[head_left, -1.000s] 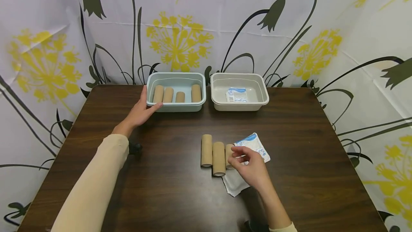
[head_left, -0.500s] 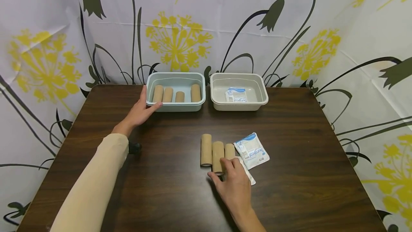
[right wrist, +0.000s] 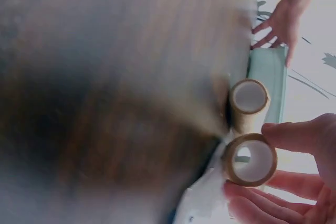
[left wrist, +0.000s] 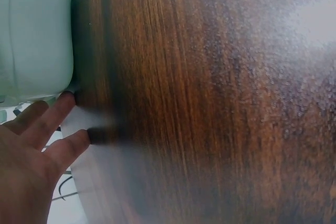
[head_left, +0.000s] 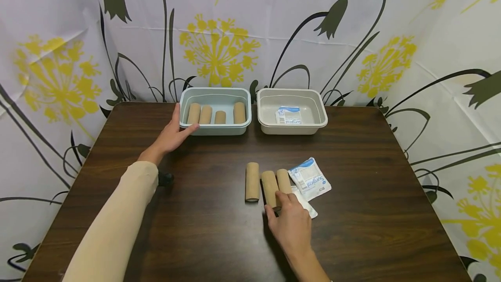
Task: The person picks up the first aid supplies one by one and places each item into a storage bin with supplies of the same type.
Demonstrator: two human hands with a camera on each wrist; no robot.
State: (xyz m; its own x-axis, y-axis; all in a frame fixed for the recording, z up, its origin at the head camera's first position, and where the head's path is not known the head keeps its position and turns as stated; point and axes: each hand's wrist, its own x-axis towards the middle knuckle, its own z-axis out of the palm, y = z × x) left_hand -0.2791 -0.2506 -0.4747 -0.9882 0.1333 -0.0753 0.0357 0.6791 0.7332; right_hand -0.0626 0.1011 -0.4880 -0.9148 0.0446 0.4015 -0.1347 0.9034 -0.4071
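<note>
Apparent grasping step: right hand (head_left: 292,225) pinches the middle cardboard tube (head_left: 269,186) on the table (head_left: 203,221); left hand (head_left: 170,135), fingers extended, touches the blue bin (head_left: 221,131); next move probably calls for lifting the tube clear

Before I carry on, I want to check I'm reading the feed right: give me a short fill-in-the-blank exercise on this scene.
1. The left hand touches a tub coloured ____.
2. Inside that tub, ____ cardboard tubes show.
3. Of the three tubes on the table, the right hand grips the ____ one.
4. The large blue word on the table's upper packet is ____.

Missing words: light blue; four; middle; Surgical.
</note>
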